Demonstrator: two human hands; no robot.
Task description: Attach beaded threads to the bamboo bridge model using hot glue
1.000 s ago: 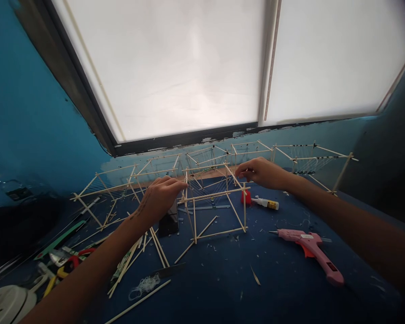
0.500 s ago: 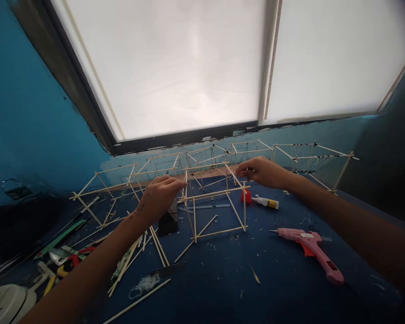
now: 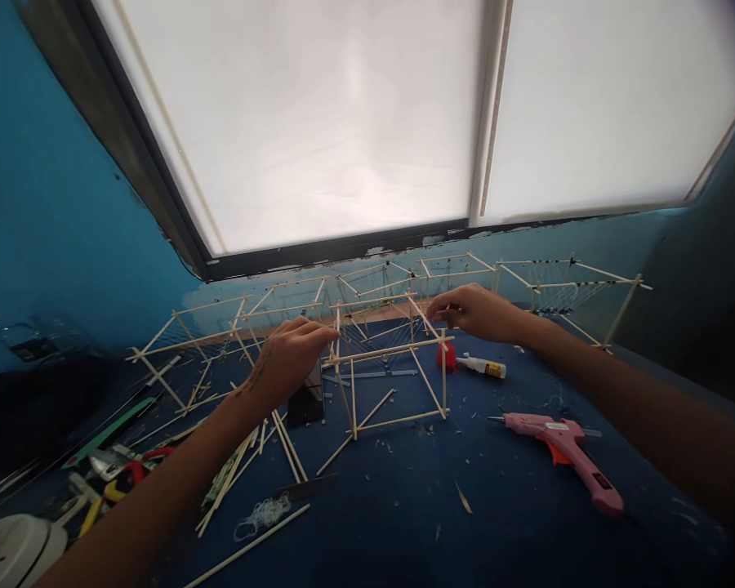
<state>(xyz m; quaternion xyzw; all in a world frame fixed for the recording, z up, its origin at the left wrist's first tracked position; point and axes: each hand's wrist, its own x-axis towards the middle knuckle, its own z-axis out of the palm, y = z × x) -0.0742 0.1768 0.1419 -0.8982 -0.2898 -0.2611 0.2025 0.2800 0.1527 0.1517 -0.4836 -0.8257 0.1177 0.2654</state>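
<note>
In the middle of the table stands a box-shaped frame of thin wooden sticks [image 3: 398,418], with fine threads strung inside its far part. My left hand [image 3: 295,353] is at the frame's left upper side, its fingers closed together on the stick there; the fingertips are partly hidden. On the other side, my right hand [image 3: 481,313] has thumb and fingers pinched by the frame's right upper stick. What that pinch holds, if anything, is too small to make out. A dark phone [image 3: 307,400] lies under my left hand. Below my right hand are a red object [image 3: 447,356] and a small glue bottle [image 3: 485,367].
A pink glue gun [image 3: 567,445] lies at the right. More stick frames [image 3: 625,314] line the wall beneath the window. Loose sticks [image 3: 248,547], tangled thread [image 3: 263,516], a blade [image 3: 309,487] and pliers [image 3: 135,471] lie at the left front, beside a white round device [image 3: 18,547].
</note>
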